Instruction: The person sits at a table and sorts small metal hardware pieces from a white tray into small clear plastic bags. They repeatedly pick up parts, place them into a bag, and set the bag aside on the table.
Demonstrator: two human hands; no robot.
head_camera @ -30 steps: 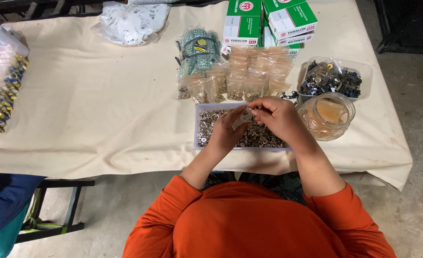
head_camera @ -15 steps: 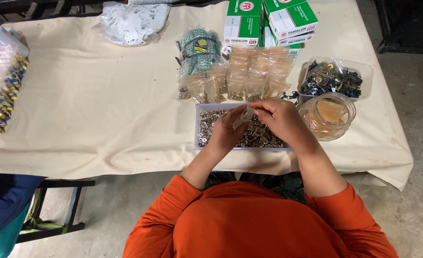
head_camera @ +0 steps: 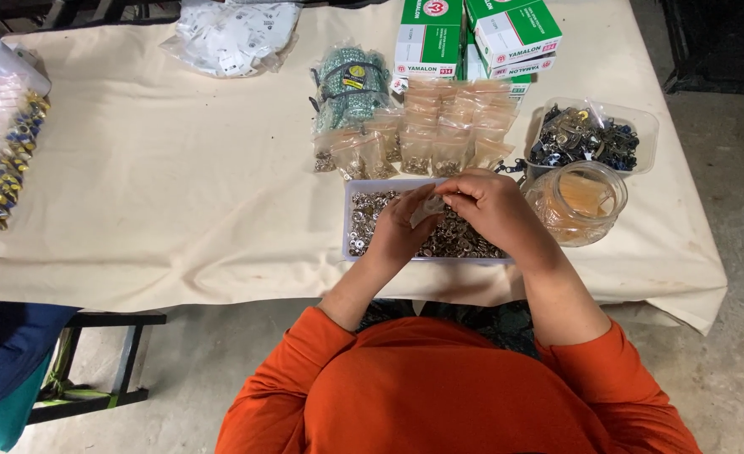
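- A small clear plastic bag [head_camera: 427,208] is pinched between both hands, held just above the shallow tray [head_camera: 348,220] of little metal rings near the table's front edge.
- The left hand [head_camera: 401,231] has its fingers closed on the bag's lower side; the right hand [head_camera: 490,210] is curled over the top, fingertips clamped on the bag's upper edge. The two hands touch at the bag.
- The tray is filled with small silvery and brassy rings [head_camera: 464,244], partly hidden under the hands.
- Just beyond the tray lies a row of small filled bags [head_camera: 439,134], laid overlapping.
- To the right of the tray stands a round clear jar [head_camera: 578,206] with an amber tint, and behind it a clear tub of dark metal parts [head_camera: 586,134].
- Farther back sit green-and-white boxes [head_camera: 473,38] and a greenish bundle [head_camera: 351,84].
- Everything rests on a cream cloth [head_camera: 162,193] covering the table.
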